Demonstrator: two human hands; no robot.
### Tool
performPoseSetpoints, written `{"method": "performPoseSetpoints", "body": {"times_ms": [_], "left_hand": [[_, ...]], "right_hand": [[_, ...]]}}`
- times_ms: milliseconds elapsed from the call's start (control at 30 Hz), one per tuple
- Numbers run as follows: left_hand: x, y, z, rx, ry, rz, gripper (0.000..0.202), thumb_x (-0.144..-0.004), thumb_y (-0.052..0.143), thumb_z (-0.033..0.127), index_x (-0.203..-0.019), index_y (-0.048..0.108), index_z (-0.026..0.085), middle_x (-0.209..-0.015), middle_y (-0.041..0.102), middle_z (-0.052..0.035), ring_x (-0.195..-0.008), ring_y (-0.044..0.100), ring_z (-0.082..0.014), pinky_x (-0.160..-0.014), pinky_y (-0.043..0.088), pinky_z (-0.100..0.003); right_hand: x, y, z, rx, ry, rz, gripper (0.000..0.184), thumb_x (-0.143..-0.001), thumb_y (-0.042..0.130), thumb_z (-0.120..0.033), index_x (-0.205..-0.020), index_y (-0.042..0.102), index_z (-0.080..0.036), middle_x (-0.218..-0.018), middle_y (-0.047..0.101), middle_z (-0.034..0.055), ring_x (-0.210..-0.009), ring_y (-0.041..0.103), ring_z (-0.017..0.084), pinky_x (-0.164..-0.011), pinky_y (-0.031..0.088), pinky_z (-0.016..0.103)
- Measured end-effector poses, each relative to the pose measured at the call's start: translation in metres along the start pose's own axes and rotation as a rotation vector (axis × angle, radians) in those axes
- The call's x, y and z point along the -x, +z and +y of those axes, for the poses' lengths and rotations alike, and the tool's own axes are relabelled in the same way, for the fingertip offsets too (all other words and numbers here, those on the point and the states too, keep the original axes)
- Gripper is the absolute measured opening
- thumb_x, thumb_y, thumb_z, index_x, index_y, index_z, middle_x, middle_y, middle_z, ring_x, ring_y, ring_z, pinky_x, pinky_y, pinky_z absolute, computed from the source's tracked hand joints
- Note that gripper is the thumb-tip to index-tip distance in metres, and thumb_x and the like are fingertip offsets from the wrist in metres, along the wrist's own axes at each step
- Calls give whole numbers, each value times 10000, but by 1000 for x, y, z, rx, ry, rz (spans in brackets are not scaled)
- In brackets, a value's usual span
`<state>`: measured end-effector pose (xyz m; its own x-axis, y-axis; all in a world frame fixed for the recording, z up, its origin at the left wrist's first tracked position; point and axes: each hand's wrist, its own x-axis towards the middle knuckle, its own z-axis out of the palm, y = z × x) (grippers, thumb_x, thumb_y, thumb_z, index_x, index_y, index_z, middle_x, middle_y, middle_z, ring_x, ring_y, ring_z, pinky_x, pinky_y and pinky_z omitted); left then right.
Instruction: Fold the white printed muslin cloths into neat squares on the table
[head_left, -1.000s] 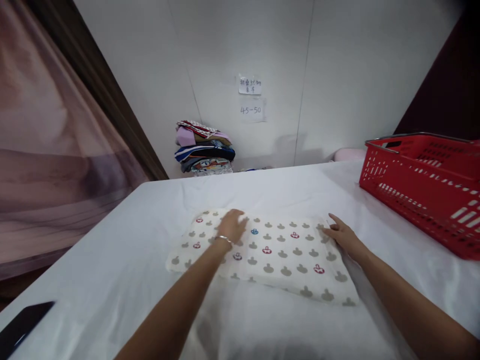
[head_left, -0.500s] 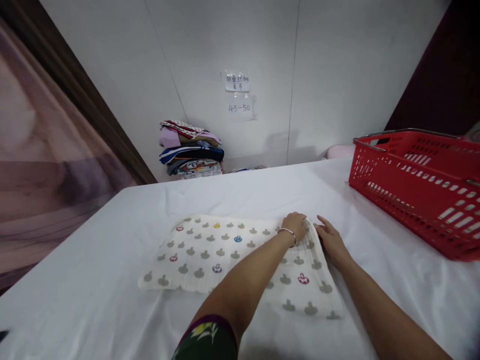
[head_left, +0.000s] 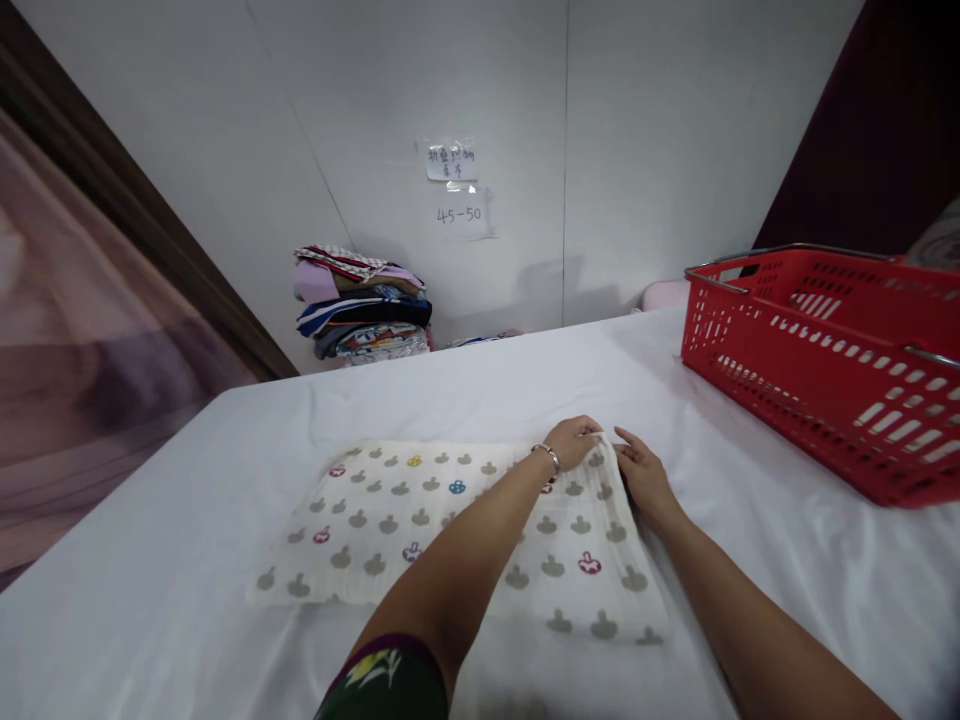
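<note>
A cream muslin cloth (head_left: 382, 507) printed with grey, red, blue, yellow and purple mushroom shapes lies in a long folded rectangle on a white-covered table. My left hand (head_left: 574, 440), with a silver bracelet at the wrist, is closed on the cloth's far right corner, which is slightly lifted. My left forearm crosses over the cloth and hides part of it. At the right edge, just below that corner, my right hand (head_left: 645, 483) grips the cloth's side, one finger stretched out past it. Its other fingertips are partly hidden by the edge.
A red plastic basket (head_left: 795, 370) with metal handles stands on the table at the right. Beyond the far table edge (head_left: 480, 355) is a stack of folded fabrics (head_left: 364, 305) by the wall. Paper labels (head_left: 459, 212) hang on the wall; a curtain (head_left: 112, 290) drapes at left.
The camera view has shifted a little, so most things appear further left. My left hand has closed up to the cloth's far right corner; my right hand stays at the right edge.
</note>
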<state>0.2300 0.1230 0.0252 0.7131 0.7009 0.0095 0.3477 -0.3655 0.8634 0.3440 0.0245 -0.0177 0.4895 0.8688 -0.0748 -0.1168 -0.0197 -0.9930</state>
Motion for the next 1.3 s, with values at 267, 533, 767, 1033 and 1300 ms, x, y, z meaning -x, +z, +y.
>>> {"method": "performPoseSetpoints", "body": {"times_ms": [267, 533, 767, 1033, 1300], "left_hand": [[-4, 2, 6, -93, -20, -52, 189, -753, 504, 211, -876, 646, 197, -853, 653, -1, -800, 574, -140, -755, 455, -258], [53, -5, 14, -369, 453, 46, 210, -735, 510, 86, -849, 618, 226, -906, 647, 7, -1025, 503, -164, -965, 296, -339], [80, -10, 10, -360, 450, -18, 217, -744, 489, 69, -827, 621, 220, -876, 664, 16, -901, 568, -142, -919, 329, -307], [38, -7, 6, -245, -31, 150, 192, -753, 510, 165, -886, 639, 213, -893, 658, 4, -830, 587, -138, -778, 450, -241], [9, -12, 5, -381, -38, 54, 113, -727, 560, 184, -818, 625, 194, -853, 625, -10, -804, 567, -157, -774, 458, -280]], "right_hand": [[4, -1, -6, 4, 59, 37, 565, -724, 586, -439, -1238, 481, -227, -745, 624, -10, -633, 561, 148, -592, 461, 267], [4, 1, -7, 11, 41, 48, 608, -684, 624, -475, -1223, 499, -222, -614, 525, -54, -468, 424, 88, -420, 335, 213], [5, 2, -7, 15, 19, 34, 653, -659, 654, -449, -1236, 470, -204, -678, 541, -49, -446, 369, 65, -389, 278, 209], [-1, -1, 2, 1, -72, 13, 628, -680, 652, -421, -1240, 469, -205, -800, 597, -8, -609, 497, 109, -531, 392, 234], [-2, -2, 4, -12, -111, -2, 612, -694, 651, -404, -1241, 470, -196, -795, 598, -14, -661, 506, 117, -627, 403, 259]]}}
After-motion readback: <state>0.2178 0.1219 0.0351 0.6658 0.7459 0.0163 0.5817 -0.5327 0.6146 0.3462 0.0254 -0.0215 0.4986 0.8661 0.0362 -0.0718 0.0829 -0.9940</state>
